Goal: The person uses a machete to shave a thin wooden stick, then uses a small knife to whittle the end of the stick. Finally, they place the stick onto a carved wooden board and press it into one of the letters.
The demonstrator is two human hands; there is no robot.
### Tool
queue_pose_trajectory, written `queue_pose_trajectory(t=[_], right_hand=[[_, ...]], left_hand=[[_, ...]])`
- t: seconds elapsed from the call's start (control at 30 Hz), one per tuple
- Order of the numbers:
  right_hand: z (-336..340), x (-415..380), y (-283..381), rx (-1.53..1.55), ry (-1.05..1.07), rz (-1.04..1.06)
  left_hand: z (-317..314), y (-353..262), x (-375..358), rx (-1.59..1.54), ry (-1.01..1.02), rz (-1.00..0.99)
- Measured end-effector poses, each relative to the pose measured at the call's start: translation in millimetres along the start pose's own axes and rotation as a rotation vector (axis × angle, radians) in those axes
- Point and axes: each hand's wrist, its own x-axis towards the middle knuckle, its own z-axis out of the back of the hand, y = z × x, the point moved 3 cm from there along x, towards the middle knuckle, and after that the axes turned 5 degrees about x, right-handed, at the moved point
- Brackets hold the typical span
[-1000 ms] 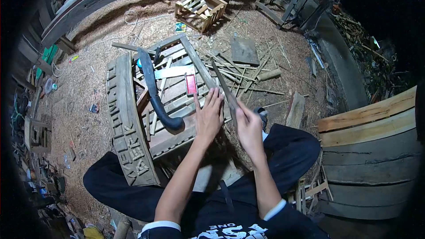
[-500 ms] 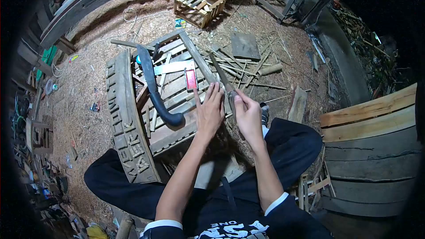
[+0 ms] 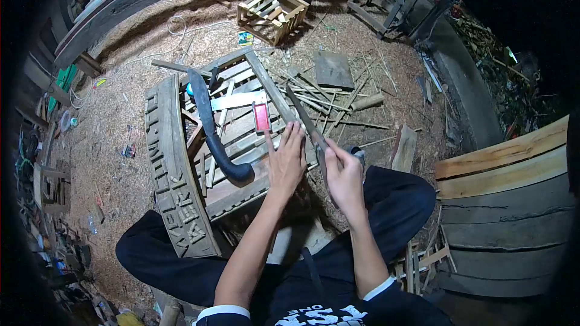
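My left hand point(image 3: 286, 158) lies with fingers stretched out over the right edge of a slatted wooden panel point(image 3: 266, 75). Just right of it, my right hand point(image 3: 344, 176) is closed around a long, narrow, dark knife point(image 3: 307, 119); its blade points up and left along the panel's edge, and part of its grip is hidden by the hand. Near my left fingertips lies a try square point(image 3: 261, 117) with a red handle and a pale metal blade. Further left, a machete point(image 3: 205, 105) with a curved black handle rests across the slats.
A carved wooden board point(image 3: 175, 175) runs along the panel's left side. Thin wood strips point(image 3: 329, 105) and a flat board point(image 3: 333, 70) lie on the shaving-covered floor. A slatted crate point(image 3: 275, 15) stands beyond. Planks point(image 3: 507, 205) are at the right, a heavy beam point(image 3: 151, 0) at the top.
My right hand has shifted slightly down and right with the knife, whose blade sits a little lower. My left hand stays almost in place on the panel edge.
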Motion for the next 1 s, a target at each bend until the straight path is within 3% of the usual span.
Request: queue_pose_trajectory(t=[0.2,0.53,1.0], right_hand=[[10,-24,-7,0.110,0.030,-0.144],[7,-29,9,-0.022,-0.029,0.044],[20,-53,2,0.053,-0.007,-0.022]], left_hand=[[3,-1,1,-0.019,0.020,0.021],[3,-1,2,-0.001,-0.018,0.009],[1,-1,1,-0.006,-0.008,0.009]])
